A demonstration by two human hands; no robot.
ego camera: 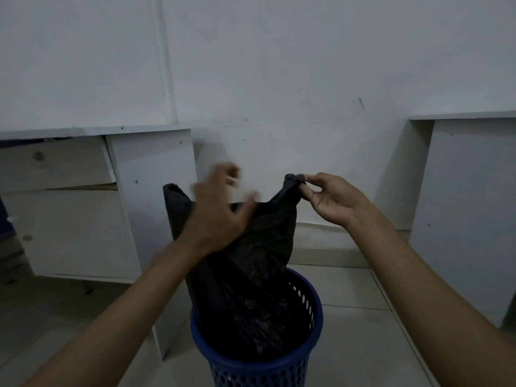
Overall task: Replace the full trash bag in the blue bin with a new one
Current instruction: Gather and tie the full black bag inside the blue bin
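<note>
A blue perforated bin (259,370) stands on the floor at the bottom centre. A black trash bag (251,289) rises out of it, its lower part inside the bin. My right hand (332,199) pinches the bag's right handle between thumb and finger, holding it up. The bag's left handle (174,196) sticks up free behind my left wrist. My left hand (220,210) is blurred in front of the bag's upper edge, fingers spread, holding nothing that I can see.
A white wall (279,65) is straight ahead. White wooden cabinets stand to the left (83,205) and to the right (469,205), with the bin in the gap between them. Pale tiled floor (363,331) surrounds the bin.
</note>
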